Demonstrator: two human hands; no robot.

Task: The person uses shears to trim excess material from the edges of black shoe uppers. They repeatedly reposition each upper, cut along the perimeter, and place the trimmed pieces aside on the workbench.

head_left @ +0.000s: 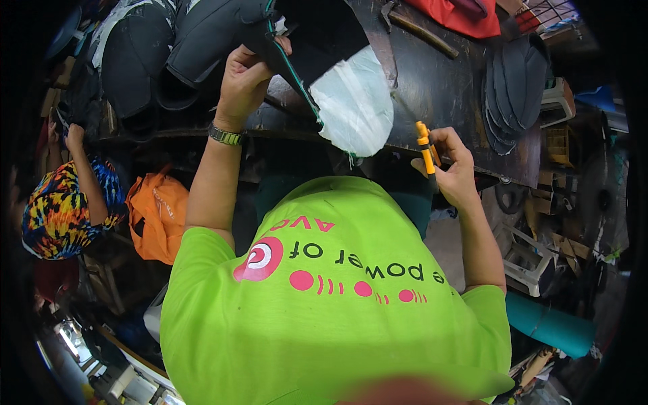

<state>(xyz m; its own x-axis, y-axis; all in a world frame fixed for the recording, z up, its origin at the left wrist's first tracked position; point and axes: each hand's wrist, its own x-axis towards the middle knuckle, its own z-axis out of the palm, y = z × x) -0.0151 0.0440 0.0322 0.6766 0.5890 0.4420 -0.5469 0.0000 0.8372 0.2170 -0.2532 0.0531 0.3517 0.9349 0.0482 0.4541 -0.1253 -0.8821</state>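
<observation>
My left hand (244, 79) pinches the edge of a black shoe upper (317, 30) at the table's near side. Green trim runs along that edge, and a torn white lining (358, 101) covers its rounded end, where loose threads hang. To the right, my right hand (451, 165) is closed around a slim orange-and-black tool (425, 147), its orange end pointing up and away from me. The tool's exact kind is not clear. It is apart from the black upper.
A wooden-handled hammer (425, 35) lies on the dark table (439, 88). Black curved pieces are stacked (516, 88) at its right end; larger black pieces (135, 61) lie far left. An orange bag (156, 216) hangs at left, near a co-worker in a patterned shirt (71, 202).
</observation>
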